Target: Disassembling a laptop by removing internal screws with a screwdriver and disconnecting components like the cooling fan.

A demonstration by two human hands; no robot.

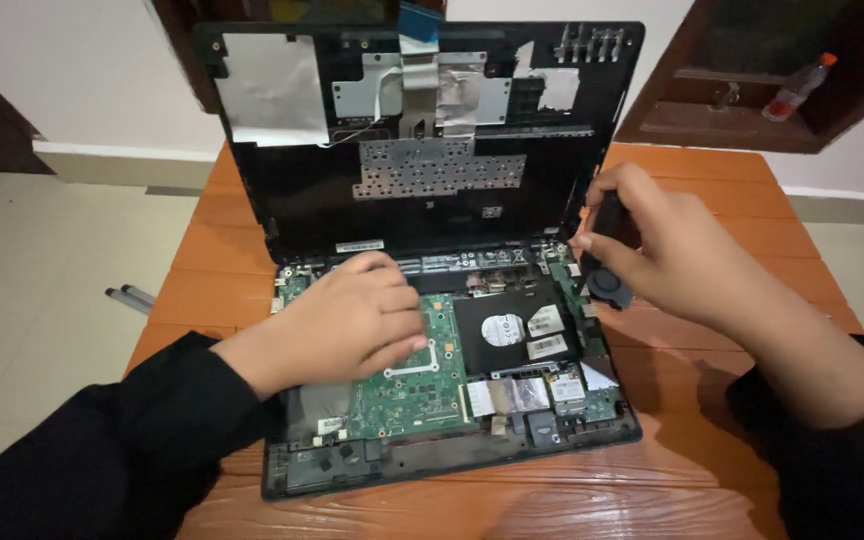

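An opened laptop base [432, 455] lies on a wooden table [712, 400], its inner side bare. A green circuit board [417, 385] fills the left-middle and a black hard drive [517, 325] sits to its right. The lifted top cover [412, 200] stands upright behind, with foil patches and a ribbon cable. My left hand [352, 320] rests palm down on the circuit board, fingers together. My right hand [652, 245] grips a small black fan part [607, 275] above the base's right edge.
The table's right half is bare orange-brown wood. A dark wooden wall shelf [742, 120] at the upper right holds a plastic bottle [797, 90]. Two grey rods [130, 297] lie on the tiled floor to the left.
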